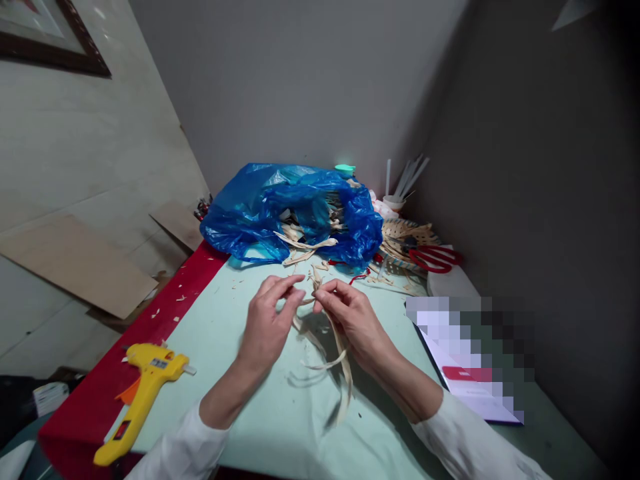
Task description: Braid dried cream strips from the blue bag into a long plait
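My right hand (353, 317) pinches a small bundle of pale dried husk strips (344, 373) between thumb and fingertips. The knotted upper end of the bundle sticks up past the fingertips, and long strips dangle below toward the table. Close on its left is my left hand (273, 317), fingers stretched out and thumb apart, with no strip visible between them. One loose strip end passes just under the left thumb; whether they touch is unclear. Beyond both hands, a crumpled blue plastic bag (240, 217) lies with its mouth toward me, more husk strips (307, 250) spilling out.
A yellow glue gun (143, 400) lies at left on the pale green tabletop (210, 360), near a red cloth (165, 313). To the right are red-handled scissors (436, 259), a woven basket (405, 233), a cup of glue sticks (395, 200) and a blurred-out tablet or booklet (465, 373).
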`<state>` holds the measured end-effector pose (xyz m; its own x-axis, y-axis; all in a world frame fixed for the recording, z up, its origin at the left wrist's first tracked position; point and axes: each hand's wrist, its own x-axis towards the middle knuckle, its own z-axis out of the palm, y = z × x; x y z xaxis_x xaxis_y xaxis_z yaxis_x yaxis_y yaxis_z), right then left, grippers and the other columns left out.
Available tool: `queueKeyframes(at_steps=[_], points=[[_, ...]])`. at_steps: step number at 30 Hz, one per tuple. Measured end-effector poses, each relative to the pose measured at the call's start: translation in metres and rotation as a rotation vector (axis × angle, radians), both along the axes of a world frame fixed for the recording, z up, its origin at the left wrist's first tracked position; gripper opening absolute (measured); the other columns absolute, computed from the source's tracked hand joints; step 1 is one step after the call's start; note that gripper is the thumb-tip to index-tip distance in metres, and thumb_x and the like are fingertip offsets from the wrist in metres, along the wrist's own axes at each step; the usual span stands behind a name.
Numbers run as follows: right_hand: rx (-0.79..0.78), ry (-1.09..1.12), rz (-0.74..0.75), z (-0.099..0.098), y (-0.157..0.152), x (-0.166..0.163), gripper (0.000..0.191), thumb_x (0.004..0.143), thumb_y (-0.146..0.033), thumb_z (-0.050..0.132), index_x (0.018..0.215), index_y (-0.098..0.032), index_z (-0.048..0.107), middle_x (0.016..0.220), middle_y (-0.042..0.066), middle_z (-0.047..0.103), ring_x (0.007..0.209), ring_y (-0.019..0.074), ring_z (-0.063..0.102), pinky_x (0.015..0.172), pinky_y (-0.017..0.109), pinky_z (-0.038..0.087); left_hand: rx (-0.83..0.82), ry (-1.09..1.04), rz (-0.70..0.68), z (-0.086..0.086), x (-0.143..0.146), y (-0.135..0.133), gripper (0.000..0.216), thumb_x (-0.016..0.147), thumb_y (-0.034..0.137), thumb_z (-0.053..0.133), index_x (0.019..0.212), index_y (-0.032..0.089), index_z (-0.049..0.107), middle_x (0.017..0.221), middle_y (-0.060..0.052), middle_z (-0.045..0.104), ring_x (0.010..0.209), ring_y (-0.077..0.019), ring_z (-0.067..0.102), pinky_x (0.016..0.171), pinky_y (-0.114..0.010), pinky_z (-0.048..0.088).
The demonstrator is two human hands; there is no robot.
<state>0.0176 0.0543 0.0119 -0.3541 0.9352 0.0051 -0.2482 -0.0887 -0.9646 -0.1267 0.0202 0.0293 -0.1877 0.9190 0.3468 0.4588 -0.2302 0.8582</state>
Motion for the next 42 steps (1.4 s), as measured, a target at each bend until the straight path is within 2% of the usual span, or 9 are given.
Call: queueKeyframes(at_steps=[5, 12, 15, 19, 26, 30, 35, 38, 42], points=[[0.077, 0.009, 0.124, -0.004, -0.005, -0.006, 0.022, 0.087, -0.037, 0.059, 0.078, -0.017, 0.055, 0.065, -0.003, 0.057, 0.055, 0.0083, 0.046, 0.053, 0.021, 0.034, -0.298, -0.251, -0.31, -0.011, 0.004, 0.003, 0.03, 0.091, 0.042, 0.048, 0.085, 0.017, 0.063, 0.065, 0.002, 0.05, 0.053, -0.0091, 0.042, 0.05, -0.021, 0.033], [0.361, -0.291, 0.1, -0.009, -0.006, -0.001, 0.012, 0.094, -0.03, 0.047, 0.102, -0.021, 0.048, 0.077, -0.002, 0.062, 0.064, 0.012, 0.052, 0.061, 0.024, 0.037, -0.354, -0.305, -0.222, -0.011, -0.003, 0.003, 0.036, 0.086, 0.045, 0.054, 0.066, 0.016, 0.053, 0.053, 0.006, 0.038, 0.046, -0.0068, 0.027, 0.046, -0.023, 0.018], [0.52, -0.563, 0.027, -0.006, -0.007, 0.002, 0.005, 0.094, -0.025, 0.044, 0.095, -0.021, 0.047, 0.078, 0.0, 0.061, 0.067, 0.0143, 0.054, 0.064, 0.025, 0.036, -0.331, -0.261, -0.173, -0.012, -0.004, 0.003, 0.034, 0.084, 0.042, 0.056, 0.062, 0.017, 0.05, 0.052, 0.006, 0.031, 0.049, -0.0077, 0.025, 0.048, -0.024, 0.019], [0.569, -0.77, -0.024, -0.004, -0.009, 0.003, 0.01, 0.094, -0.028, 0.043, 0.088, -0.021, 0.047, 0.067, -0.001, 0.056, 0.056, 0.0146, 0.048, 0.057, 0.026, 0.031, -0.272, -0.142, -0.13, -0.016, -0.004, 0.006, 0.036, 0.083, 0.038, 0.055, 0.057, 0.017, 0.042, 0.058, 0.005, 0.033, 0.058, -0.0097, 0.03, 0.054, -0.025, 0.024], [0.554, -0.765, -0.141, -0.003, -0.011, 0.001, 0.014, 0.091, -0.029, 0.046, 0.079, -0.021, 0.049, 0.057, -0.003, 0.052, 0.049, 0.0127, 0.045, 0.053, 0.024, 0.03, -0.282, -0.064, -0.107, -0.017, 0.0, 0.008, 0.031, 0.082, 0.033, 0.053, 0.057, 0.017, 0.045, 0.058, 0.004, 0.039, 0.059, -0.0103, 0.035, 0.057, -0.025, 0.028], [0.572, -0.713, -0.161, -0.008, -0.015, -0.001, 0.013, 0.091, -0.026, 0.045, 0.082, -0.02, 0.051, 0.062, -0.002, 0.059, 0.05, 0.0118, 0.049, 0.053, 0.023, 0.032, -0.27, -0.161, -0.107, -0.016, 0.002, 0.009, 0.032, 0.082, 0.032, 0.055, 0.055, 0.015, 0.051, 0.058, 0.002, 0.048, 0.061, -0.0109, 0.042, 0.059, -0.025, 0.031], [0.848, -0.87, -0.084, -0.018, -0.023, -0.006, 0.018, 0.092, -0.018, 0.038, 0.098, -0.016, 0.055, 0.069, 0.002, 0.063, 0.054, 0.0143, 0.051, 0.052, 0.026, 0.03, -0.375, -0.423, -0.108, -0.022, -0.002, 0.009, 0.032, 0.076, 0.038, 0.064, 0.058, 0.015, 0.052, 0.055, 0.005, 0.035, 0.051, -0.0071, 0.026, 0.048, -0.023, 0.019], [1.009, -0.975, -0.102, -0.015, -0.023, -0.005, 0.02, 0.093, -0.021, 0.04, 0.095, -0.016, 0.059, 0.072, 0.005, 0.064, 0.064, 0.0178, 0.053, 0.057, 0.028, 0.031, -0.438, -0.521, -0.106, -0.025, -0.003, 0.011, 0.028, 0.075, 0.039, 0.066, 0.066, 0.014, 0.058, 0.057, 0.005, 0.038, 0.05, -0.0063, 0.024, 0.046, -0.023, 0.015], [0.885, -0.85, -0.236, -0.005, -0.015, -0.001, 0.022, 0.095, -0.032, 0.046, 0.09, -0.017, 0.061, 0.082, 0.006, 0.064, 0.08, 0.0199, 0.054, 0.073, 0.031, 0.037, -0.427, -0.528, -0.176, -0.024, -0.002, 0.012, 0.03, 0.077, 0.041, 0.065, 0.066, 0.016, 0.054, 0.053, 0.008, 0.031, 0.047, -0.0057, 0.02, 0.044, -0.022, 0.014]])
